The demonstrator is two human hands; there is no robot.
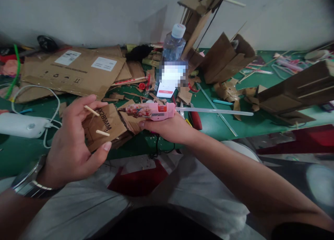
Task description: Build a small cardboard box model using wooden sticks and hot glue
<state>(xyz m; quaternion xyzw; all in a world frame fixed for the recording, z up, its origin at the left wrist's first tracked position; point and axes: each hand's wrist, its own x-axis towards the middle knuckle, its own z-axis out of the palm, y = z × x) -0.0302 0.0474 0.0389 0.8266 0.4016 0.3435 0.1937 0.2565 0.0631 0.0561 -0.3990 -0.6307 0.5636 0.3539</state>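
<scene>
My right hand (171, 128) grips a pink hot glue gun (163, 115), its stained nozzle end pointing left. A long clear glue stick (216, 111) sticks out of the back of the gun. The nozzle tip is close to the upper edge of a small cardboard box (116, 120) with black print; whether it touches cannot be made out. My left hand (74, 146) curves around the box's left side, thumb in front and fingers at the far edge. Two short wooden sticks, an upper stick (91, 110) and a lower stick (102, 133), jut from the box. A metal watch is on my left wrist.
A flattened carton (75, 73) lies at the back left. Beyond the glue gun are a lit phone (167, 81) and a clear bottle (174, 41). Cardboard structures (294, 90) stand at the right. A white power strip (21, 125) with a cable sits left, among scraps.
</scene>
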